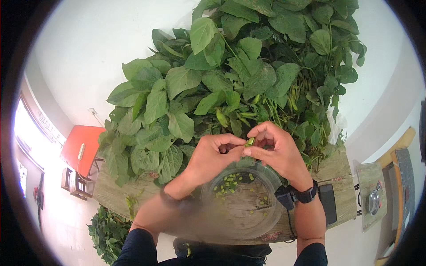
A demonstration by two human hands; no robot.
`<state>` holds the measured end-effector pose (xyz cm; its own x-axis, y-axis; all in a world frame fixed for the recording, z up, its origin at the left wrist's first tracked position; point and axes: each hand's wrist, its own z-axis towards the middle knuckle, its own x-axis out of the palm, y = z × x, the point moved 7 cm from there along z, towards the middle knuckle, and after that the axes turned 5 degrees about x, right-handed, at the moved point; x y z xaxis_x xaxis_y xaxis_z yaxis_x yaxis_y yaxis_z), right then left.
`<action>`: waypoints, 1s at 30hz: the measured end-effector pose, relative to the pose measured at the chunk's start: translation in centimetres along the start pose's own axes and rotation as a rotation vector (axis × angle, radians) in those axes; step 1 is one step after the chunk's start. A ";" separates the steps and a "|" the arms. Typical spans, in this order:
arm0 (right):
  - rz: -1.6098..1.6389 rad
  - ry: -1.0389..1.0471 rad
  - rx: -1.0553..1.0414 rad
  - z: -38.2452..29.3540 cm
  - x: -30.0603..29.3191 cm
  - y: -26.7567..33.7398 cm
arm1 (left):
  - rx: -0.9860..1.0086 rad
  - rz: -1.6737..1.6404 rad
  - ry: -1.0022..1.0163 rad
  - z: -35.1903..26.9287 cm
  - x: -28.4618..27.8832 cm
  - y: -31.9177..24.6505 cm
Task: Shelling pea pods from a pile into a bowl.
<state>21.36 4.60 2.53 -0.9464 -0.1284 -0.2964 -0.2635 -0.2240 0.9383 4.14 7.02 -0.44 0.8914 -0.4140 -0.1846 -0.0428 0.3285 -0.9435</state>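
Observation:
Between the fingertips of both hands is a green soybean pod (249, 142), pinched from either side. My left hand (216, 154) grips its left end with thumb and forefinger. On the other end, the thumb and fingers of my right hand (274, 149) are closed. Directly below them sits a clear round plastic bowl (277, 212) on the wooden table. Loose shelled green beans (229, 183) lie in it, mostly towards its upper left. Whether the pod is split cannot be made out.
A large heap of leafy soybean plants (216, 79) covers the table's far side. A black phone (327, 203) lies right of my wrist. Scraps of pod (130, 202) are at left, with more plants (108, 232) on the floor. An orange table (81, 146) stands far left.

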 end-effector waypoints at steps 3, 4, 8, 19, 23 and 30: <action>0.027 0.013 0.100 -0.1 0.0 -0.3 | 0.037 -0.032 -0.008 -0.1 0.1 -0.4; 0.052 0.027 0.087 -0.1 -0.2 -0.5 | 0.039 -0.034 -0.007 -0.1 0.1 -0.4; 0.115 0.065 0.091 0.0 -0.1 -0.9 | 0.056 -0.005 0.008 0.0 -0.1 0.0; 0.288 0.154 0.129 0.1 0.2 -1.7 | 0.147 0.088 -0.002 -0.3 0.0 -1.0; 0.305 0.151 0.130 0.3 0.4 -2.3 | 0.243 0.187 -0.053 -0.3 0.1 -1.6; 0.138 0.088 0.105 0.1 0.4 -1.9 | 0.404 0.487 -0.098 -0.7 0.2 -3.1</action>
<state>21.47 5.12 0.63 -0.9560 -0.2360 -0.1743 -0.1553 -0.0967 0.9831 4.18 5.33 2.22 0.8508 -0.0633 -0.5217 -0.2970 0.7611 -0.5766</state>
